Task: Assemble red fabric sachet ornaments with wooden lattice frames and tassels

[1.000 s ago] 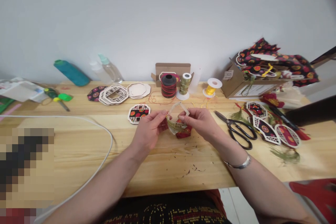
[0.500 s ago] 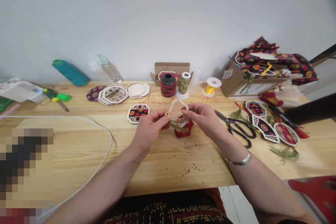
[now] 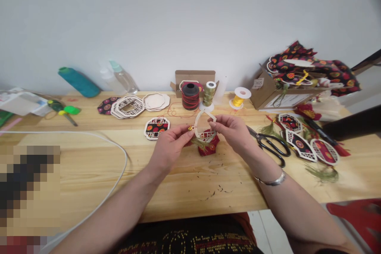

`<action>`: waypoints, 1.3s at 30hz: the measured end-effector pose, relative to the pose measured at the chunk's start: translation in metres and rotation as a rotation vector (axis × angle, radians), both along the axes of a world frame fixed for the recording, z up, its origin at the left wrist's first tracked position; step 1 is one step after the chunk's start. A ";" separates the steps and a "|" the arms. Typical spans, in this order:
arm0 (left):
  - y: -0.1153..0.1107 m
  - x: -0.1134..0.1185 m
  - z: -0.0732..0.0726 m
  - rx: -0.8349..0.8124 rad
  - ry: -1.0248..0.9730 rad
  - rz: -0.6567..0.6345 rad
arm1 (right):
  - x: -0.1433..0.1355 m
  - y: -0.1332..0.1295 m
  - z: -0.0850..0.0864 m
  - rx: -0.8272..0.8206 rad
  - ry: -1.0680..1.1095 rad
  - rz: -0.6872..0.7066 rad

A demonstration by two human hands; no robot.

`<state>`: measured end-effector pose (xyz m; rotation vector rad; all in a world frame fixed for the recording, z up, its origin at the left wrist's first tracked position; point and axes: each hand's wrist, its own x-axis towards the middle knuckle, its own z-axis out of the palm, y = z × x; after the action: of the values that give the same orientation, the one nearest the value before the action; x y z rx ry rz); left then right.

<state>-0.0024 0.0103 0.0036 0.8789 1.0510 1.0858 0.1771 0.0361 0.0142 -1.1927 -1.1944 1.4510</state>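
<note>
Pinched between both hands is a pale wooden openwork frame (image 3: 197, 119) with a lattice along its lower part. My left hand (image 3: 172, 143) is closed at the frame's left edge, with a yellow cord (image 3: 191, 127) at its fingertips. My right hand (image 3: 233, 131) grips the opposite edge between thumb and fingers. Olive-green tassel threads (image 3: 199, 143) hang below the left fingertips. Dark red fabric (image 3: 207, 149) lies on the table beneath the frame, partly covered by it. A finished-looking patterned plaque (image 3: 157, 128) rests just left of my left hand.
Black-handled scissors (image 3: 272, 145) lie right of my right wrist, near several patterned ornaments (image 3: 301, 146). Behind stand a red-black thread spool (image 3: 190, 97), a gold thread cone (image 3: 210, 94) and a yellow spool (image 3: 238, 101). Stacked frames (image 3: 128, 107) sit back left; a cardboard box (image 3: 264, 91) holds fabric.
The frame has turned to face the camera more, so its opening and lattice show better. My right fingers have shifted slightly; the left hand stays nearly in place.
</note>
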 end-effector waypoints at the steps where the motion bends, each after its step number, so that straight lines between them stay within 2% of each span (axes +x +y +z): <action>1: 0.000 0.000 -0.001 0.008 -0.003 0.008 | 0.000 0.000 0.000 0.010 -0.001 -0.002; 8: -0.002 -0.003 0.001 0.036 -0.063 0.072 | 0.003 0.003 -0.005 0.109 -0.007 -0.062; 14: 0.001 -0.002 0.010 -0.196 -0.244 0.066 | 0.004 0.004 -0.006 0.324 -0.015 -0.058; 18: 0.004 -0.001 0.012 -0.347 -0.285 -0.006 | 0.005 0.003 -0.006 0.417 -0.031 -0.002; 23: 0.002 -0.002 0.011 -0.263 -0.253 -0.050 | 0.005 0.005 -0.009 0.466 -0.041 0.014; 25: 0.001 -0.002 0.009 -0.212 -0.229 -0.042 | 0.005 0.006 -0.011 0.462 -0.044 0.017; 28: 0.000 -0.002 0.008 -0.146 -0.172 0.005 | 0.005 0.008 -0.014 0.370 -0.097 0.011; 34: -0.001 -0.001 0.007 -0.064 -0.077 0.117 | 0.005 0.005 -0.006 0.208 -0.178 -0.115; 39: -0.002 -0.001 0.004 -0.005 -0.018 0.123 | 0.004 -0.002 0.003 0.162 -0.171 -0.050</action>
<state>-0.0036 0.0087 0.0080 0.8080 1.1038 1.1913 0.1809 0.0342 0.0173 -1.2435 -1.3612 1.2100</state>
